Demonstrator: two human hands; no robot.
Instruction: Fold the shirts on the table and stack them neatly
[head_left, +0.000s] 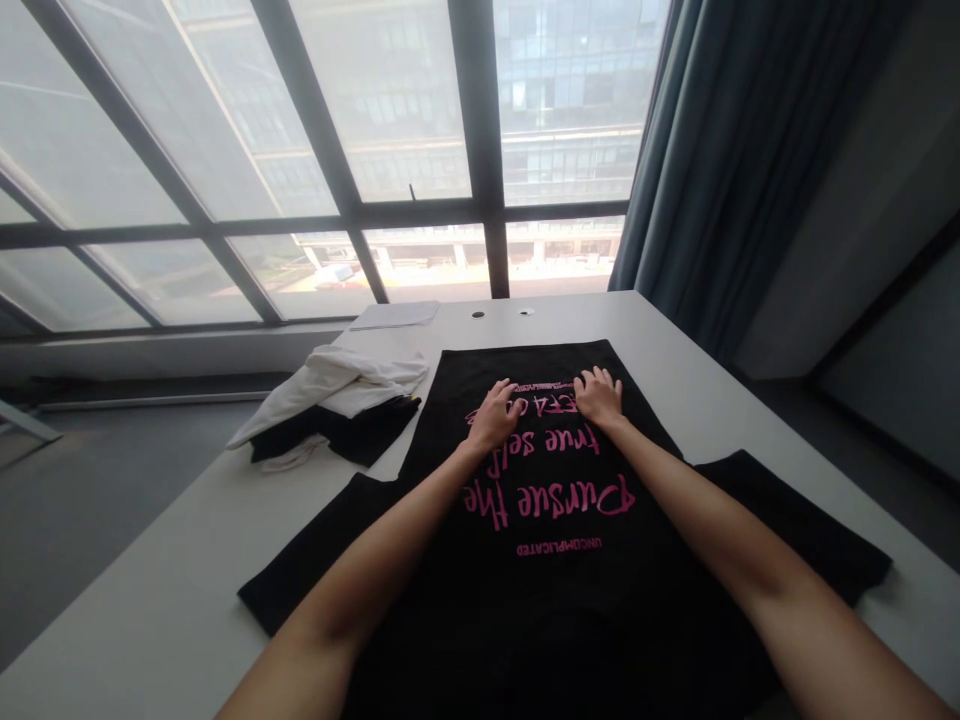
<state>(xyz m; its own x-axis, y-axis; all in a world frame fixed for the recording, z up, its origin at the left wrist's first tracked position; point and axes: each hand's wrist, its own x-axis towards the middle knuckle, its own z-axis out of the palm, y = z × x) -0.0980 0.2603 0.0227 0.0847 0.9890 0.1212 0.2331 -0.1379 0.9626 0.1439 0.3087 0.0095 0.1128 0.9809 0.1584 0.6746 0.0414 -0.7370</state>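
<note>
Beside windows [405,100], your desk [150,580] bears a black shirt [562,610] mid-frame, already spread flat, unfolded; your left hand [495,414] and right hand [599,398] rest on it, grip loose, empty.

Both bare arms reach forward from the lower corners, converging toward the hands. The left hand [495,413] lies palm down, fingers loosely bent and angled inward. The right hand [599,397] (slightly farther forward) is also palm down, its fingers a little parted. A gap separates them; the left forearm [409,510] and right forearm [686,490] slant outward toward the elbows.
</note>
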